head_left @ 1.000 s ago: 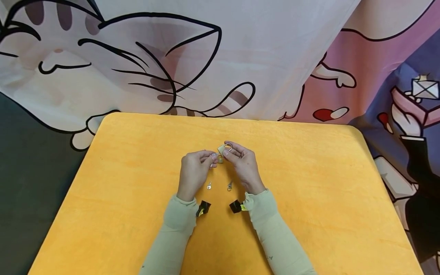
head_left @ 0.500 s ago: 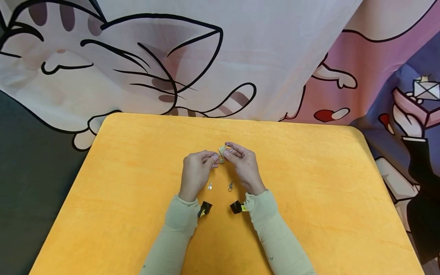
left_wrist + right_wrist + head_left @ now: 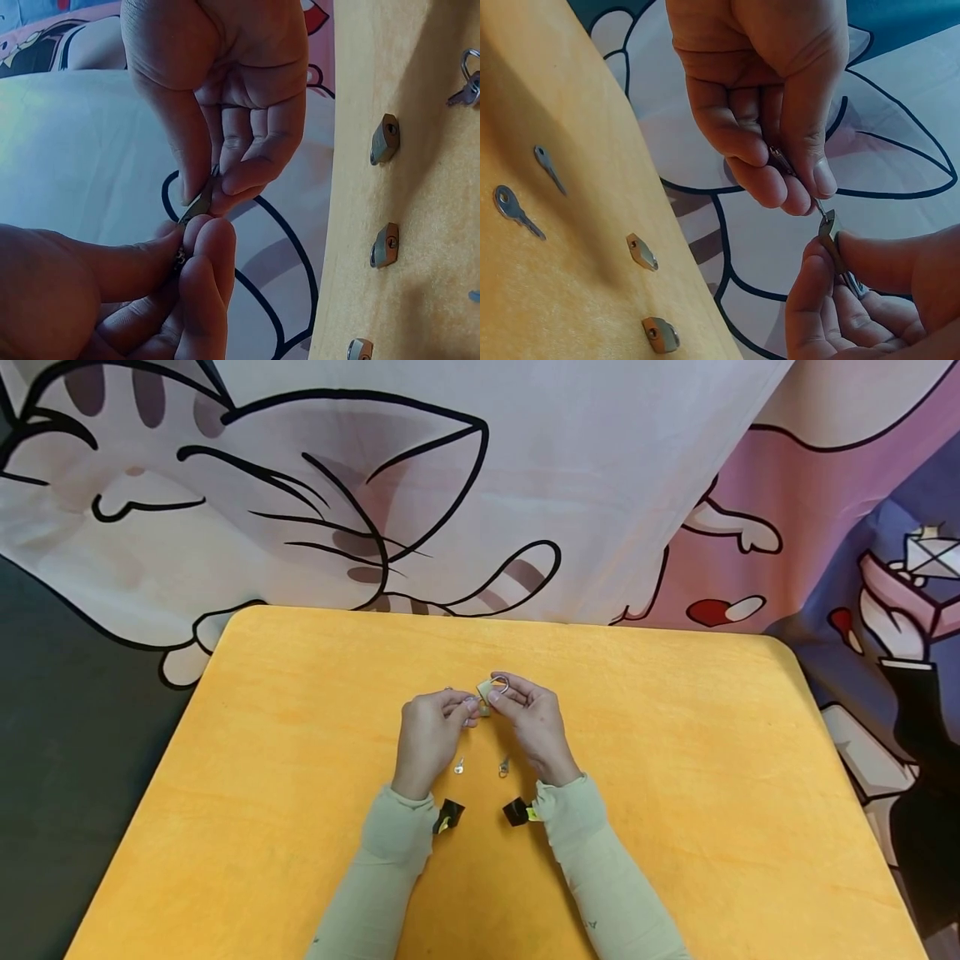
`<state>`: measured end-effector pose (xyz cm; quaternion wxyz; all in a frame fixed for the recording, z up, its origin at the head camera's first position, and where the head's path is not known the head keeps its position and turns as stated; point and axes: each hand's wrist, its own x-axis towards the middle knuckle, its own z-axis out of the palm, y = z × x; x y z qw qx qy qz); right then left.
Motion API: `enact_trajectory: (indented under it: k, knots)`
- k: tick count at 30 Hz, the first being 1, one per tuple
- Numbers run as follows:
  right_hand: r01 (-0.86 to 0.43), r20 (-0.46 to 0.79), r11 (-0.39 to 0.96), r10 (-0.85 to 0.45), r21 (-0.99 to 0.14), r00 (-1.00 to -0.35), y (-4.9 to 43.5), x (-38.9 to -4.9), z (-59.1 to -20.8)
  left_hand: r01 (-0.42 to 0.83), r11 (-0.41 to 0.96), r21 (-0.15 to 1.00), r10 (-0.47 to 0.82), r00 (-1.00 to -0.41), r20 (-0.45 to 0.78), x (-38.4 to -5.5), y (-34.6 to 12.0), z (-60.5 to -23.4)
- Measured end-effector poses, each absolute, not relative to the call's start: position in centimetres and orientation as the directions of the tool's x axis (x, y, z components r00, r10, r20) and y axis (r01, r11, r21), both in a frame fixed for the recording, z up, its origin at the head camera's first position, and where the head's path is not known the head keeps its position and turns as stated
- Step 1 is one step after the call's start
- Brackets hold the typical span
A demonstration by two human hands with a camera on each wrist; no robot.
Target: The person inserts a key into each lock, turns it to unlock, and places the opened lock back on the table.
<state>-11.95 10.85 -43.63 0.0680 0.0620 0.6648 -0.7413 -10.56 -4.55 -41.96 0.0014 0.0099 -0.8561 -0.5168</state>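
Note:
My right hand [image 3: 536, 727] holds a small brass padlock [image 3: 484, 690], its silver shackle raised beside the fingertips. My left hand [image 3: 431, 735] pinches a small metal key [image 3: 781, 160] between thumb and fingers. In the right wrist view the key's tip meets the end of the padlock [image 3: 830, 234], and how deep it sits is hidden. The left wrist view shows the padlock [image 3: 199, 205] edge-on between the fingers of both hands. Both hands are raised above the table, close together.
On the yellow table [image 3: 675, 735] lie a loose key [image 3: 459, 766] and a looped metal piece [image 3: 503, 767], nearer the wrists. Several more padlocks [image 3: 385, 140] lie beyond, one [image 3: 485, 712] partly behind the hands. A cartoon-print cloth [image 3: 600, 510] hangs behind the table.
My left hand has edged slightly right, toward the padlock. The right hand keeps its hold almost in place, and the head view has shifted a little.

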Motion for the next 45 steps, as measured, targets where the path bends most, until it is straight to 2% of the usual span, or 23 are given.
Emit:
enact_trajectory:
  k: [9, 22, 28, 37, 45]
  knots:
    - [0.181, -0.177, -0.084, -0.058, -0.98, -0.983, 10.91, -11.97, -43.62, -0.011, 0.451, 0.893, -0.006, -1.0, -0.009, -10.47, -4.4, -42.03]
    - [0.175, -0.167, -0.152, -0.06, -0.973, -0.984, 11.47, -12.09, -43.6, 0.046, 0.425, 0.904, 0.033, -0.999, 0.035, -10.61, -4.95, -42.37]
    - [0.181, -0.174, -0.141, -0.061, -0.973, -0.983, 11.72, -12.15, -43.39, 0.057, 0.366, 0.929, 0.07, -0.997, 0.034, -10.63, -4.91, -42.64]
    - [0.219, -0.214, -0.15, -0.049, -0.964, -0.976, 11.84, -12.2, -43.31, 0.069, 0.42, 0.905, 0.025, -0.998, 0.064, -10.62, -4.65, -42.82]
    - [0.204, -0.196, -0.179, -0.061, -0.962, -0.979, 11.83, -12.27, -43.29, 0.021, 0.445, 0.895, 0.0, -1.0, 0.023, -10.75, -4.35, -42.95]
